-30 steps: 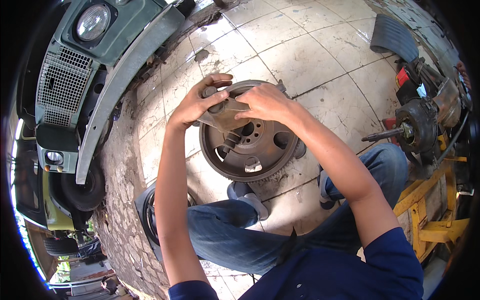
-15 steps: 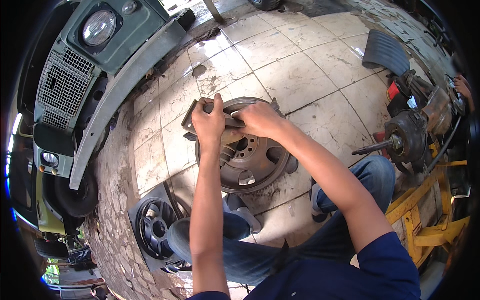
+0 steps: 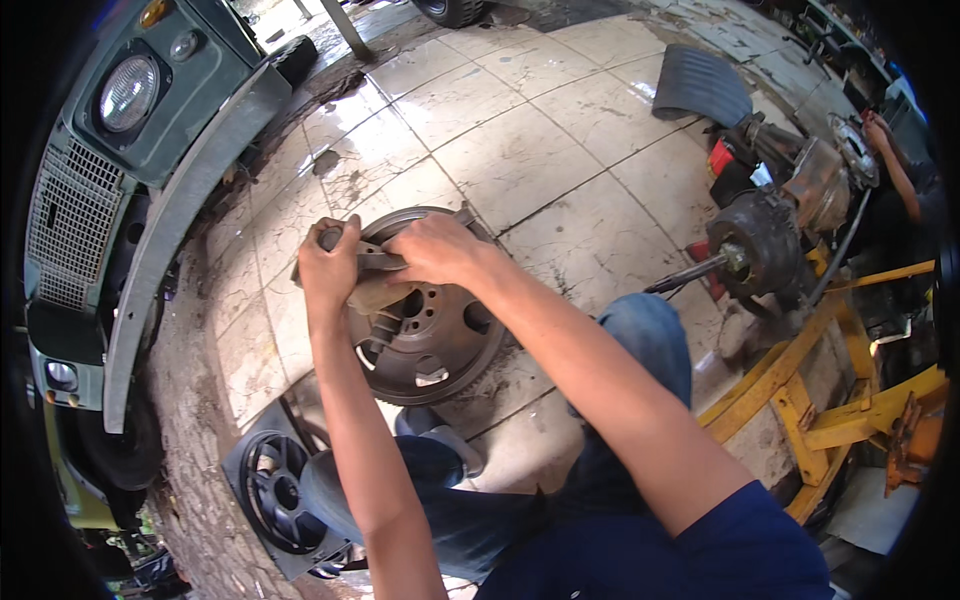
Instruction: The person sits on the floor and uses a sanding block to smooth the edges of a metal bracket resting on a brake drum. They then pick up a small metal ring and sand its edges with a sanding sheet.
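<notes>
A large round flywheel (image 3: 455, 350) with a toothed rim, a hub opening and bolt holes lies on the tiled floor in front of my feet. Above its far left part, both hands hold a dark metal part (image 3: 380, 261) with a flat bar-like edge; its exact kind is unclear. My left hand (image 3: 328, 265) is closed round its left end, thumb up, beside a round knob-like end. From the right, my right hand (image 3: 440, 250) grips the same part with bent fingers. Below the hands, a tan rounded piece (image 3: 385, 293) shows, partly hidden.
A fan in a square shroud (image 3: 275, 485) lies by my left leg. A green vehicle with a grey bumper (image 3: 190, 230) stands at left. On the right are an axle-like assembly (image 3: 755, 245), a yellow metal frame (image 3: 800, 400), a black ribbed sheet (image 3: 700, 85) and another person's arm (image 3: 897, 170).
The whole view has swung, so the flywheel and hands appear further left and the yellow frame shows more. Both hands stay closed on the metal part above the flywheel.
</notes>
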A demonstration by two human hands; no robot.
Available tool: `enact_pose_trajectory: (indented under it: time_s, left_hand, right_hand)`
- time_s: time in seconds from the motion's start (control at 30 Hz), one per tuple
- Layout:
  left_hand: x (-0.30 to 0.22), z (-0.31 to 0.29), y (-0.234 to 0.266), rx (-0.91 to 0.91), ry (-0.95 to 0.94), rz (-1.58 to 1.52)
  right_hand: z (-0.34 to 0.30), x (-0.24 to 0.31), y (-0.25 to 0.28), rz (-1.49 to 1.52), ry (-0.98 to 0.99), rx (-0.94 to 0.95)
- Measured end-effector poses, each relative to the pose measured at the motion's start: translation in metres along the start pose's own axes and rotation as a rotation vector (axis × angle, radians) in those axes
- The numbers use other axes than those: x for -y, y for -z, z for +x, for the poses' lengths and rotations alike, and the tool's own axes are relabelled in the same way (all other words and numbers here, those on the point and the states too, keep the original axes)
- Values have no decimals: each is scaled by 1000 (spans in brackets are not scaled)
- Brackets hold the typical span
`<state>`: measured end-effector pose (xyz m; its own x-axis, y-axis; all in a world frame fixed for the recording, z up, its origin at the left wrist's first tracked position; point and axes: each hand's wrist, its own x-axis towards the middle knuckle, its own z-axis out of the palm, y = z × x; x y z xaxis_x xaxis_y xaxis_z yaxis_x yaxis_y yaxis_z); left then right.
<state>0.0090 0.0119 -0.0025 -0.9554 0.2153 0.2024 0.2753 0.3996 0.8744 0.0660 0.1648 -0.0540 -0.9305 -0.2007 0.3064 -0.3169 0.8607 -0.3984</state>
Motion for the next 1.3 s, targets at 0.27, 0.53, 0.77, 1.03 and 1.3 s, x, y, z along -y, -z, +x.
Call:
enact_pose_trajectory:
  time_s: [0.27,0.53,0.77,1.03,1.3]
  left_hand:
    - [-2,-12,-27,-400,-127,264]
    - [-12,17,30,647,-23,-224]
    - [-16,10,27,570,4,-99]
    - [13,-1,3,81,-9,-131]
    - [4,-5,6,125,-49,-80]
  right_hand:
    - [-5,4,6,40,-60,34]
    - [0,-3,-2,26,19,-14]
    - [-5,-3,-6,-34,48,-97]
    - [-4,2,-7,-106,4,-16]
    - [-4,2,-7,-57,-14,-5]
